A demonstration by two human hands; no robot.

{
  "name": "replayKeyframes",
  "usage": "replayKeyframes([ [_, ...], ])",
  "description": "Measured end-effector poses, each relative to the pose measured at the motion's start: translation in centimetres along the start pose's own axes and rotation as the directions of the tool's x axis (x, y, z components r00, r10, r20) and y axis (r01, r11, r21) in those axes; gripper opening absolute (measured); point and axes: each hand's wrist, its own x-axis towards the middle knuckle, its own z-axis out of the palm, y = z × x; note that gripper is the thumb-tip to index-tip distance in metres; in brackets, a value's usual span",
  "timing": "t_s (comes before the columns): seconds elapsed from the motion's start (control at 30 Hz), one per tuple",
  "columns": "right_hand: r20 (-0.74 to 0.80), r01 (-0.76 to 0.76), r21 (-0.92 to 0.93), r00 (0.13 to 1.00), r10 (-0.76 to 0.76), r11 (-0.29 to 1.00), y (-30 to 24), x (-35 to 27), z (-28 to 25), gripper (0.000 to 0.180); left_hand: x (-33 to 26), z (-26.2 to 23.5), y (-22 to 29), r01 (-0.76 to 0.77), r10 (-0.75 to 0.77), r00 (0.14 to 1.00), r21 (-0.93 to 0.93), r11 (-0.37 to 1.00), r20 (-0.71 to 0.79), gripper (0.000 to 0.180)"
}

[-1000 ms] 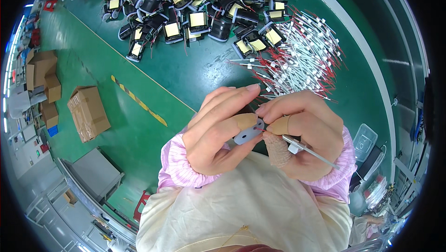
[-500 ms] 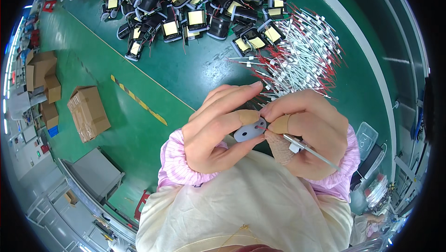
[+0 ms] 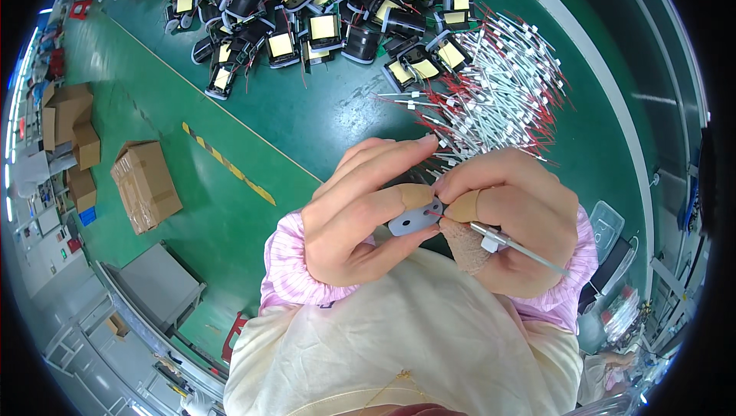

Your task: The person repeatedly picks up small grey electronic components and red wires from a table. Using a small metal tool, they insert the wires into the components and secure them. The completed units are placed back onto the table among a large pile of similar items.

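My left hand [image 3: 349, 224] pinches a small grey oval part [image 3: 412, 221] between thumb and fingers; dark round holes show in its face. At its right end, my right hand [image 3: 521, 220] presses close, thumb and forefinger together on a thin red wire that enters one of the holes. The wire belongs to a slim cable [image 3: 529, 254] with a white connector, which lies across my right palm and points down to the right. Finger covers wrap several fingertips, and a tan wrap is around my right thumb. How deep the wire sits is hidden by my fingers.
Beyond my hands, a green table [image 3: 345, 109] carries a heap of black housings with cream pads [image 3: 324, 27]. A pile of white cables with red wires [image 3: 506, 86] lies right of it. A cardboard box [image 3: 147, 187] stands on the floor at left.
Both hands and the grey part have shifted very slightly to the right. The cable in my right hand has moved a little down and right; both grips stay the same.
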Motion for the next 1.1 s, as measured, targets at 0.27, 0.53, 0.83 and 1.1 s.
replayKeyframes([
  [0.27, 0.009, 0.009, -0.004, 1.000, -0.008, 1.000, -0.08, 0.23, -0.16, 0.020, -0.06, -0.02, 0.02, 0.006, -0.006, 1.000, -0.001, 1.000, 0.017, 0.047],
  [0.53, 0.008, 0.018, -0.021, 1.000, -0.017, 1.000, -0.25, 0.10, -0.26, 0.020, -0.14, -0.01, 0.27, 0.014, -0.014, 1.000, 0.001, 1.000, 0.017, 0.046],
  [0.83, -0.010, 0.019, -0.073, 1.000, -0.020, 0.997, -0.45, -0.04, 0.11, 0.020, -0.18, -0.20, -0.31, -0.077, 0.075, 0.995, 0.025, 0.997, 0.068, 0.043],
  [1.1, 0.012, -0.025, -0.086, 1.000, 0.026, 0.996, -0.94, 0.04, -0.04, 0.022, -0.25, -0.13, -0.11, -0.059, 0.054, 0.996, 0.063, 0.996, 0.069, 0.043],
])
